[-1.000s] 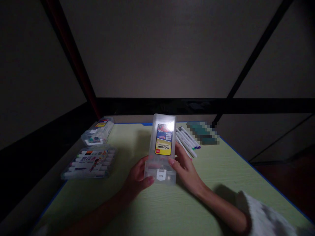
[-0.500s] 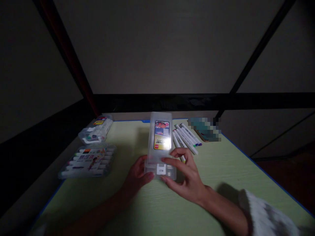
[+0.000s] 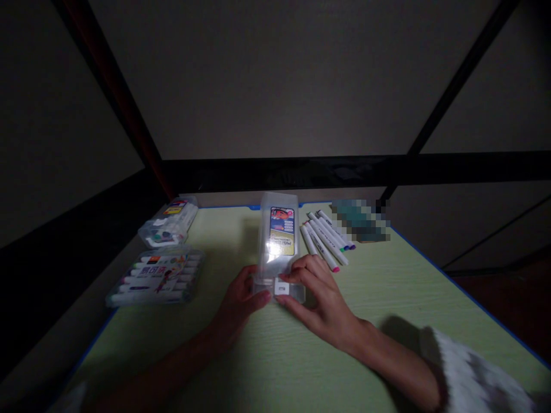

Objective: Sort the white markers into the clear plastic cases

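In the head view a clear plastic marker case (image 3: 263,229) with a picture label on its lid sits in front of me, its near end towards me. A white latch (image 3: 281,287) is on that near end. My left hand (image 3: 239,304) grips the case's near left corner, thumb in front and the other fingers partly hidden behind. With thumb and index finger, my right hand (image 3: 318,301) pinches at the latch from below and above. Just right of the case lie several loose white markers (image 3: 328,245) with coloured ends.
To the left, a flat clear pack of markers (image 3: 155,278) lies near the edge of the light green table (image 3: 379,367). Behind it is another clear case (image 3: 167,223) with a handle. A pixelated flat object (image 3: 359,219) rests at the back right.
My right thumb and index finger have closed nearer together around the latch. The case's near end sits slightly higher in view, and a pink marker end now shows beside my right hand.
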`<state>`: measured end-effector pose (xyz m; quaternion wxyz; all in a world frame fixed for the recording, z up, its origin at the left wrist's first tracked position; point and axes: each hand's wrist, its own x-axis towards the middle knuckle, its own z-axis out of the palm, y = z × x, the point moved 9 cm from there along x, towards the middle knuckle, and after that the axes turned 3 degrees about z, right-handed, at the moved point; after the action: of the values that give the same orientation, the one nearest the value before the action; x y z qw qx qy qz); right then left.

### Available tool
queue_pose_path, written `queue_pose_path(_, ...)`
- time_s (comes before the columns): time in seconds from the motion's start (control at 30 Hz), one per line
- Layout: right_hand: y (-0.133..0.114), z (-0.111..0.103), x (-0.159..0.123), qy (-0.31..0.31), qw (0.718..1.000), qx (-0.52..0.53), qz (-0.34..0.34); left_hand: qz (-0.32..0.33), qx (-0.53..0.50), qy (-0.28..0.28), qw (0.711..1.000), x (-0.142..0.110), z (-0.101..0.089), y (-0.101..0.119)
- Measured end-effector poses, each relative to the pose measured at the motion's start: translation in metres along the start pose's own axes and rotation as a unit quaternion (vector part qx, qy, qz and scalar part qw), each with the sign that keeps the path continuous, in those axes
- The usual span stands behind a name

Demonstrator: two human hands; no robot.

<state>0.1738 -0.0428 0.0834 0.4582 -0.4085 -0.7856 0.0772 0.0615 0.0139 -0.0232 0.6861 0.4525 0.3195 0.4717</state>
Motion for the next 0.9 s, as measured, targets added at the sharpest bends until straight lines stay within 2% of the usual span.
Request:
queue_pose_path(0.1, 0.0, 0.001, 0.002, -0.025, 1.0, -0.016, 0.001, -0.005, 0.004, 0.013, 1.0, 0.0, -0.001, 0.001)
queue_pose_path(0.43, -0.004, 0.009, 0.005, -0.097, 0.994, -0.054, -0.011, -0.005, 0.02, 0.002, 1.0, 0.001, -0.001, 0.0)
queue_pose_path(0.73, -0.007, 0.015, 0.003, -0.096, 0.987, -0.124, -0.046, -0.004, 0.032, -0.004, 0.999, -0.003, 0.002, 0.003)
queue_pose_path(0.9, -0.006, 0.017, 0.002, -0.089, 0.983, -0.149, -0.058, 0.005, 0.039, 0.008, 0.999, 0.0, -0.003, 0.001)
